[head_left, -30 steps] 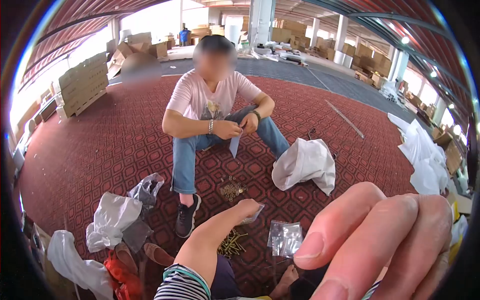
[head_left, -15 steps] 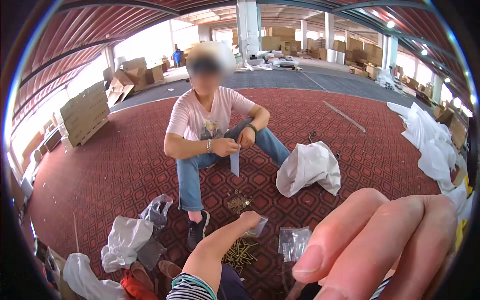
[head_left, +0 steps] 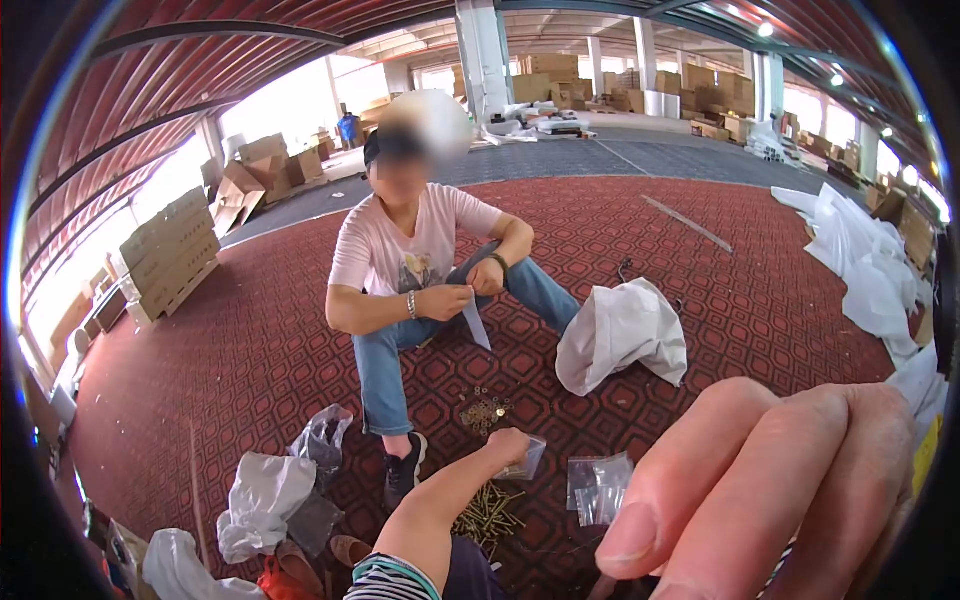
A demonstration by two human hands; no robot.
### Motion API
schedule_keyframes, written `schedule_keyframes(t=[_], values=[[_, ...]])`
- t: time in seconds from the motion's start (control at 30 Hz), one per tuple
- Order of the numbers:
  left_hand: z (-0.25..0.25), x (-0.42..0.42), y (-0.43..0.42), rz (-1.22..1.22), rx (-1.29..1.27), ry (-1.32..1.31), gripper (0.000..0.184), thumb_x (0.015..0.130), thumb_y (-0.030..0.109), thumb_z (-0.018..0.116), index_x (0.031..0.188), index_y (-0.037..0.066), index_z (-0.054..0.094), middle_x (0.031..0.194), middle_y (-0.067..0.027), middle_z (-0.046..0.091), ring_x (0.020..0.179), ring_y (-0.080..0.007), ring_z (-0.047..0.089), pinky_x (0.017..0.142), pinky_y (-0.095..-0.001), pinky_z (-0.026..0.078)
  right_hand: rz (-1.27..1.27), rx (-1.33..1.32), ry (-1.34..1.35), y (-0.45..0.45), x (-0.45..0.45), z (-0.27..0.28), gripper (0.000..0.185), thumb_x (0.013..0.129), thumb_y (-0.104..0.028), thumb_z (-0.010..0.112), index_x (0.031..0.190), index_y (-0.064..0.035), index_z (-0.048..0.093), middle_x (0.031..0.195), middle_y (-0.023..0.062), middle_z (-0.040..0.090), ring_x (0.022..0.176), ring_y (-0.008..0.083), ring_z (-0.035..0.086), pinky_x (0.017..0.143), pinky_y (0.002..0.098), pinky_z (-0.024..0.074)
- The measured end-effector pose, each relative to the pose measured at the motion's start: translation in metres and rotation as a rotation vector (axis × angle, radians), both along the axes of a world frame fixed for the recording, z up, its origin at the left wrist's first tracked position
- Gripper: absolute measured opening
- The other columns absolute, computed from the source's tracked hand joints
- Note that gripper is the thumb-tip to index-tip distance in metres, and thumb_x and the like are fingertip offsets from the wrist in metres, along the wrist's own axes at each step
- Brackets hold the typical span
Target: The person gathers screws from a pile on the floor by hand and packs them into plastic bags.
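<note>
**Small Parts, Close Quarters on a Red Carpet**

We look down on a patterned red-and-black carpet [head_left: 270, 340], where a bare left hand [head_left: 508, 444] grips a small clear plastic bag [head_left: 537, 458] by its near side, its fingers folded shut. The bag juts out beyond the knuckles, to the right of them, low over the carpet — a hold that, we judge, leaves most of it free of the fingers.

Just below lies a loose pile of long brass-coloured screws [head_left: 488, 520]; just above, a scatter of small brass-coloured rings [head_left: 482, 412]. Heaped apart on either side of the hand, the two kinds probably stay unmixed and within easy reach. Flat clear plastic packets [head_left: 600, 488] rest to the right, likely set there to be near.

The right hand [head_left: 765, 485] looms close to the lens, fingers bent and side by side; we see nothing in it but cannot tell what its hidden palm side holds. Opposite, a seated co-worker in a pink T-shirt [head_left: 400, 245] pinches a pale thin strip [head_left: 478, 326] with both hands — beside a slumped white sack [head_left: 622, 338].
</note>
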State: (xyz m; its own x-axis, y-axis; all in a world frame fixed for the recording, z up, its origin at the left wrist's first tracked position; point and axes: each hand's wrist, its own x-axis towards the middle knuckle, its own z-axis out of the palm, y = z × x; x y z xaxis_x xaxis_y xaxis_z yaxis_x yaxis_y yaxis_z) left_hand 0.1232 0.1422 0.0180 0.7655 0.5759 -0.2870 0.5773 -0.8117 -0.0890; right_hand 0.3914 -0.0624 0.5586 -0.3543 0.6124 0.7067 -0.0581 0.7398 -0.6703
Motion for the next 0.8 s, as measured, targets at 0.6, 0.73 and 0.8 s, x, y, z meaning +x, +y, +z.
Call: schedule_keyframes(t=[0.6,0.73,0.8], values=[[-0.014,0.017,0.013,-0.029,-0.061,-0.100,0.018,0.072,0.012,0.052,0.072,0.000,0.066,0.070,-0.0158,0.064,0.061,-0.0334,0.060,0.056,-0.0419,0.048,-0.107,-0.324,0.212,0.102,0.050,-0.017,0.045,0.089,-0.032,0.050,0.129,-0.0111,0.045,0.121,0.0089,0.052,0.103,0.0189,0.052,0.073,0.0270,0.0439],[-0.017,0.024,0.014,0.005,-0.048,-0.202,0.019,0.073,0.013,0.051,0.072,0.000,0.066,0.070,-0.0158,0.064,0.061,-0.0332,0.060,0.056,-0.0418,0.048,-0.502,-0.442,0.245,0.162,0.153,-0.039,0.055,0.085,-0.033,0.058,0.131,-0.0098,0.039,0.125,0.0094,0.045,0.106,0.0187,0.049,0.077,0.0280,0.0419],[-0.017,0.033,0.017,0.010,-0.029,-0.231,0.019,0.073,0.013,0.051,0.072,0.000,0.066,0.070,-0.0158,0.064,0.060,-0.0331,0.060,0.056,-0.0418,0.048,-0.626,-0.440,0.277,0.162,0.205,-0.058,0.059,0.083,-0.030,0.058,0.134,-0.0114,0.035,0.119,0.0090,0.046,0.099,0.0179,0.048,0.074,0.0281,0.0420]])
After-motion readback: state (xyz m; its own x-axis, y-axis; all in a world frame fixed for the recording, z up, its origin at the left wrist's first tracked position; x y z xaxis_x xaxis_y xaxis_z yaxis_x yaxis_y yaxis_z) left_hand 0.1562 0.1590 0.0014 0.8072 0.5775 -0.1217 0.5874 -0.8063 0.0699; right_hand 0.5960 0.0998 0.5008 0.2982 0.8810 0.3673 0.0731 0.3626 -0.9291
